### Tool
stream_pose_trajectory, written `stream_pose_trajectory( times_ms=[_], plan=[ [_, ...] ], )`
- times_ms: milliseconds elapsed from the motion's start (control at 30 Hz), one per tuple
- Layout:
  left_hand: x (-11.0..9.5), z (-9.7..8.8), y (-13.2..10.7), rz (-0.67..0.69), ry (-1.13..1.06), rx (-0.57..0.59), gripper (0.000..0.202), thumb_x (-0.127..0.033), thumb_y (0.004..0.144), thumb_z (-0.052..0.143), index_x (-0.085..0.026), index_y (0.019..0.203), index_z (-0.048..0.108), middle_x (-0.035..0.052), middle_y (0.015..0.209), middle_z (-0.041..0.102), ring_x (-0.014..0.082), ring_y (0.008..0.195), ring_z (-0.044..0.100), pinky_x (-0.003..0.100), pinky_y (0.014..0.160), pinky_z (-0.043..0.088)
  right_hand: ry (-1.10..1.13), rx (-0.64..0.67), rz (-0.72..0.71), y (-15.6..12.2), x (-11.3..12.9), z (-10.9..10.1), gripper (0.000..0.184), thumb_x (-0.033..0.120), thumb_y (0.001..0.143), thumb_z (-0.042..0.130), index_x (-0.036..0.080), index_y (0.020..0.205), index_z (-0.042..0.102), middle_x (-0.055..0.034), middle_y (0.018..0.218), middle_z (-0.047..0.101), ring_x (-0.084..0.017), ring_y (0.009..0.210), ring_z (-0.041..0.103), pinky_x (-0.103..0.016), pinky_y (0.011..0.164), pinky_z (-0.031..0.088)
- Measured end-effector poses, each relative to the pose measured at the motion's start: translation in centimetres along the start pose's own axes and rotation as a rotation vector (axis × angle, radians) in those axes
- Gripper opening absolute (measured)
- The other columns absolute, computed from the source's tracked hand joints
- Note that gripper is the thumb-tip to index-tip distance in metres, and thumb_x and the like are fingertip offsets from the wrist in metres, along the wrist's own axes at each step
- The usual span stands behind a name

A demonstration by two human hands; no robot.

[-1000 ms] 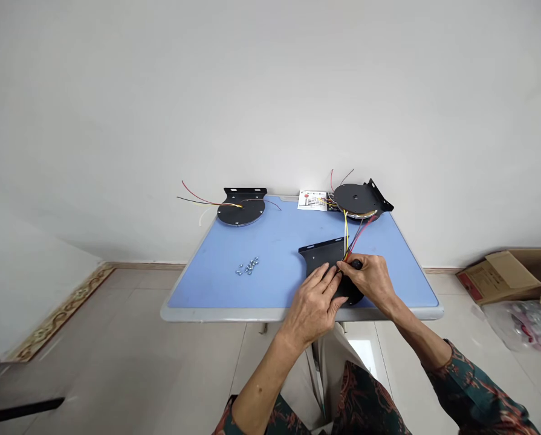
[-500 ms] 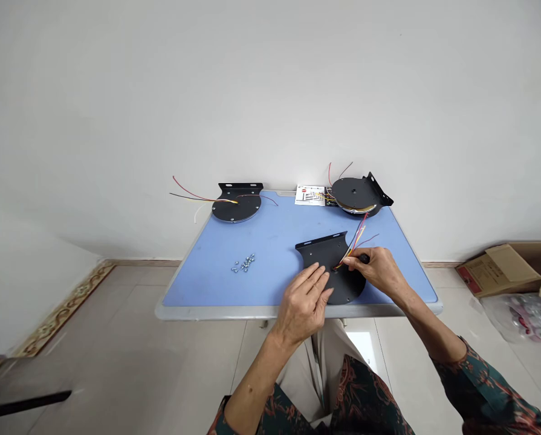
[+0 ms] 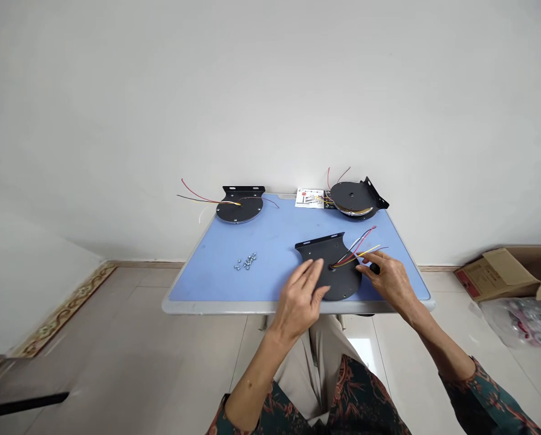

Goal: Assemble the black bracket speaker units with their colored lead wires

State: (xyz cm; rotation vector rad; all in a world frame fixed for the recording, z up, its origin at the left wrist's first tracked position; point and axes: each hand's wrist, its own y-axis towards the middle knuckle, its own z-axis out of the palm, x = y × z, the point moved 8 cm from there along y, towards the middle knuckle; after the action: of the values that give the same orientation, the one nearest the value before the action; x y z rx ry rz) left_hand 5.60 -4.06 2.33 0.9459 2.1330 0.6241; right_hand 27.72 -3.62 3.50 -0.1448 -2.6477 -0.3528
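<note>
Near the front edge of the table lies a round black metal plate (image 3: 343,284) with a bent, slotted flange at its back. Several coloured wires (image 3: 348,260) come out of its middle and fan out to the right. My left hand (image 3: 298,299) is at the plate's left side, fingers stretched out and thumb apart, holding nothing. At the right rim is my right hand (image 3: 390,281), its fingers curled around a black tool with a rounded end (image 3: 375,268), mostly hidden in the grip. The wire ends pass just above these fingers.
Several small screws (image 3: 247,262) lie left of the plate on the blue table (image 3: 270,241). At the back are a similar wired plate (image 3: 238,211) and a stacked plate assembly (image 3: 354,196) beside a printed sheet (image 3: 309,197). A cardboard box (image 3: 494,272) stands on the floor at right.
My right hand has let go of the wires and moved right, still around the black tool. The wires have spread out lower to the right. My left fingers have lifted slightly.
</note>
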Motion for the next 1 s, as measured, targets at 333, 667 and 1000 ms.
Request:
stream_pose_trajectory(
  times_ms=[333,667,1000],
  plan=[
    [2.1,-0.6,-3.4,-0.275,0.065,-0.036,0.088,-0.041,0.086,0.075,-0.020,0.158,0.027,0.0176,0.145,0.057,0.0352,0.137,0.051,0.054,0.111,0.048,0.144,0.136,0.126,-0.6,-2.2,0.3,0.039,0.045,0.083,0.065,0.022,0.110,0.080,-0.0068,0.094,0.080,-0.026,0.085,0.072,-0.035,0.081,0.051],
    [3.0,0.6,-2.3,-0.378,0.033,0.016,0.078,-0.022,0.084,0.077,-0.019,0.150,0.036,0.0144,0.126,0.068,0.0315,0.126,0.056,0.050,0.105,0.053,0.331,0.241,0.184,1.5,-2.6,2.2,0.048,0.047,0.071,0.072,0.016,0.108,0.078,-0.0002,0.065,0.067,-0.018,0.064,0.062,-0.030,0.061,0.045],
    [3.6,0.5,-2.0,-0.383,-0.007,0.071,0.070,-0.027,0.086,0.076,-0.017,0.147,0.043,0.0146,0.126,0.066,0.0282,0.123,0.060,0.045,0.103,0.054,0.387,0.247,0.237,1.0,-2.3,2.2,0.042,0.039,0.072,0.071,0.016,0.106,0.075,0.0013,0.059,0.066,-0.018,0.062,0.062,-0.030,0.064,0.043]
  ],
)
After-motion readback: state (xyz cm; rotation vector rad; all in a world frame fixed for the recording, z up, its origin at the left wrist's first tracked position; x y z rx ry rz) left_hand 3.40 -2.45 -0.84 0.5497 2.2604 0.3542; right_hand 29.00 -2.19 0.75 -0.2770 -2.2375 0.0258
